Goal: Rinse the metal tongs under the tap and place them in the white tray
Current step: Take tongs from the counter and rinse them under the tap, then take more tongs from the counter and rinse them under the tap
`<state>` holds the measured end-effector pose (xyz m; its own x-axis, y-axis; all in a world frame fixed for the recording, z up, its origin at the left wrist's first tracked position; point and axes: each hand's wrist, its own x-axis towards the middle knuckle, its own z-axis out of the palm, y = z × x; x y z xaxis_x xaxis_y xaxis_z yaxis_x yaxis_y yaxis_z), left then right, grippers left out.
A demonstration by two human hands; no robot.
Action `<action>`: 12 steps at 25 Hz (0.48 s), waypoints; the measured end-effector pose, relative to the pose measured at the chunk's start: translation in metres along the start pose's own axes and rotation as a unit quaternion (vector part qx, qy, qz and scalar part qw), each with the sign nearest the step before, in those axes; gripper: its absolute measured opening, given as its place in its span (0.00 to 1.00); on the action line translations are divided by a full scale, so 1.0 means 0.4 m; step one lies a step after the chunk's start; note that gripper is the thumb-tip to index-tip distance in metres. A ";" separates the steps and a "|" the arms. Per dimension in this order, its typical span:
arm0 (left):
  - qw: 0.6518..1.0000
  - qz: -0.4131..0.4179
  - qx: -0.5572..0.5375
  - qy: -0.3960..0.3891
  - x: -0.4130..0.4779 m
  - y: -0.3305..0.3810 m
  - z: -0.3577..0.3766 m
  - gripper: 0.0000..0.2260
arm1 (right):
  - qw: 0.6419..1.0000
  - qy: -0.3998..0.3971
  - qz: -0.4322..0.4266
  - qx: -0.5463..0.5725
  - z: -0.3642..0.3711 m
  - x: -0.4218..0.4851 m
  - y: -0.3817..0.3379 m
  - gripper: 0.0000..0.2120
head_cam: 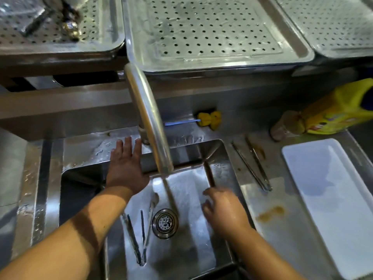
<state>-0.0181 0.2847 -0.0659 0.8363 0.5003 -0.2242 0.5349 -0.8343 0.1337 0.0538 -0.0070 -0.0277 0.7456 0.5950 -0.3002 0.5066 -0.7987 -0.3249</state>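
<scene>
Right, one pair of tongs (pixel 141 235) lies flat on the sink (pixel 189 199) floor, just left of the drain (pixel 165 223), and nobody is gripping it. A second pair of tongs (pixel 252 164) rests on the counter beside the white tray (pixel 331 190). Water runs from the tap (pixel 149 122) into the basin. The left hand (pixel 126 168) stretches flat, fingers spread, toward the tap's base, holding nothing. The right hand (pixel 223 209) hovers over the basin, fingers loosely curled and empty.

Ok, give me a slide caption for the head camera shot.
Water runs from the tap; both hands empty, tongs lie in the sink, white tray waiting.
</scene>
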 end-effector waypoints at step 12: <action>0.999 -0.012 -0.046 -0.025 -0.003 0.011 -0.037 0.41 | 0.969 0.094 0.190 -0.126 -0.154 0.168 0.180 0.25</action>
<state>-0.0151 0.2840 -0.0508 0.8168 0.5065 -0.2761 0.5661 -0.7961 0.2142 0.1671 -0.0300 -0.0161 0.9527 0.2452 -0.1797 0.2515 -0.9678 0.0128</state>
